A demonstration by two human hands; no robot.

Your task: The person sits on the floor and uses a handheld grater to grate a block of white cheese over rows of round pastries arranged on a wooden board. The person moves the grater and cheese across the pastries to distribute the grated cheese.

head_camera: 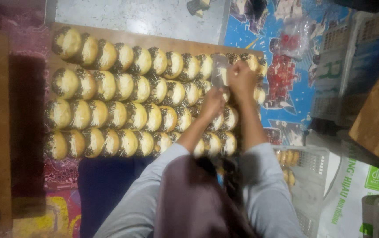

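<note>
Tightly packed rows of topped buns (123,99) filling the wooden board (123,39), bare grey floor (136,17) beyond, white crates (313,172) crowding the right

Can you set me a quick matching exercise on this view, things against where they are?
Things:
1. left hand
2. right hand
3. topped buns
4. white crate

Places:
A. in four rows across the wooden board
B. at the right, beside the board's near corner, holding a few buns
C. over the third row, near the board's right end
D. farther up, grip closed on a pale clear wrapper

Pairs: 1-C, 2-D, 3-A, 4-B
</note>
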